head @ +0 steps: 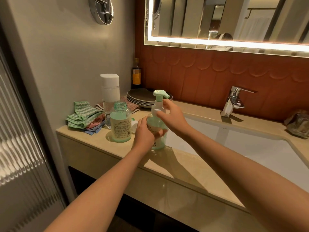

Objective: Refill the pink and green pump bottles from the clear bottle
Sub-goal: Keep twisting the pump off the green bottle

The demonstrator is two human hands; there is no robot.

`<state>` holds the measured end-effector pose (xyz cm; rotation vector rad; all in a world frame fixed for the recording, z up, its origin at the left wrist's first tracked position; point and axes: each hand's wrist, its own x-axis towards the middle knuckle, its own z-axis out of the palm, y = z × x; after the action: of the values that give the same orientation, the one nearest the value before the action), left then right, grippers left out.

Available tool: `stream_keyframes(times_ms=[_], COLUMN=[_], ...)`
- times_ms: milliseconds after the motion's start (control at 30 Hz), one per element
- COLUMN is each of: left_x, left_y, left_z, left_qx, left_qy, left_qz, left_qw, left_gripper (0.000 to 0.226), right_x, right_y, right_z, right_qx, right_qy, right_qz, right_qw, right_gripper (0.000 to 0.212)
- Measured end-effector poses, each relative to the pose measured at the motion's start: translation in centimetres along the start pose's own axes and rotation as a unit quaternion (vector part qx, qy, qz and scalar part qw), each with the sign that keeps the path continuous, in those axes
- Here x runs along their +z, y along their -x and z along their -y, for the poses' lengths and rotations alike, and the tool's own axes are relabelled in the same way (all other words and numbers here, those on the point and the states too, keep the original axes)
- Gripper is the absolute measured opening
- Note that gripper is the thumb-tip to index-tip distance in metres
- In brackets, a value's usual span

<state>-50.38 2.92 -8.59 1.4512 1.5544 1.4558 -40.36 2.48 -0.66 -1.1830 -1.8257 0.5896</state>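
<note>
Green translucent pump bottle (158, 143) upright on the beige stone counter (177, 166), collar step underway.
Left hand (144, 133) wraps its body, right hand (172, 117) curls round the collar, likely twisting; next needs a firm counter-turn, bottle kept vertical. Uncapped clear plastic bottle (120, 125) stands just left.

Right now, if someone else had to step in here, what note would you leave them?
Left hand grips the body of the clear green plastic pump bottle, standing on the beige stone counter. Right hand: fingers pinch its white pump collar; pump is on. The open clear plastic refill bottle, part full of green liquid, stands to its left. Done: cannot tell whether green is filled. Left: the pink bottle, not in view.
</note>
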Motion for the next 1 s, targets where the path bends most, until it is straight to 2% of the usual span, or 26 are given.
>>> stream_keyframes(times_ms=[67, 200, 367, 500, 600, 700, 900, 1000], left_x=[-0.05, -0.17, -0.08, -0.08, -0.15, -0.21, 0.03, 0.02], left_y=[0.01, 0.09, 0.04, 0.11, 0.18, 0.18, -0.01, 0.0], left_z=[-0.02, 0.01, 0.07, 0.03, -0.05, -0.07, 0.12, 0.1], left_qx=[0.003, 0.012, 0.011, 0.012, 0.014, 0.014, 0.01, 0.009], left_qy=[-0.006, -0.007, -0.009, 0.0, -0.002, -0.006, 0.0, -0.007], left_qz=[0.001, 0.008, 0.006, 0.006, 0.009, 0.011, 0.002, 0.0], left_qw=[1.0, 1.0, 1.0, 1.0, 1.0, 1.0, 1.0, 1.0], left_gripper=[0.074, 0.077, 0.076, 0.072, 0.076, 0.078, 0.073, 0.073], right_x=[-0.09, 0.13, 0.19, -0.09, -0.07, 0.16, 0.24, 0.37], right_y=[0.0, -0.4, -0.16, 0.07, -0.02, -0.26, -0.03, -0.05], right_z=[-0.06, -0.23, -0.15, -0.31, -0.39, -0.37, -0.22, -0.48], right_qx=[0.004, -0.003, 0.004, 0.019, 0.022, 0.015, 0.017, 0.011], right_qy=[-0.018, 0.044, 0.005, -0.047, -0.018, 0.011, -0.031, -0.034], right_qz=[-0.012, -0.09, -0.06, -0.023, -0.057, -0.093, -0.041, -0.044], right_qw=[1.0, 0.995, 0.998, 0.998, 0.998, 0.996, 0.999, 0.998], right_gripper=[0.055, 0.045, 0.039, 0.05, 0.055, 0.048, 0.04, 0.042])
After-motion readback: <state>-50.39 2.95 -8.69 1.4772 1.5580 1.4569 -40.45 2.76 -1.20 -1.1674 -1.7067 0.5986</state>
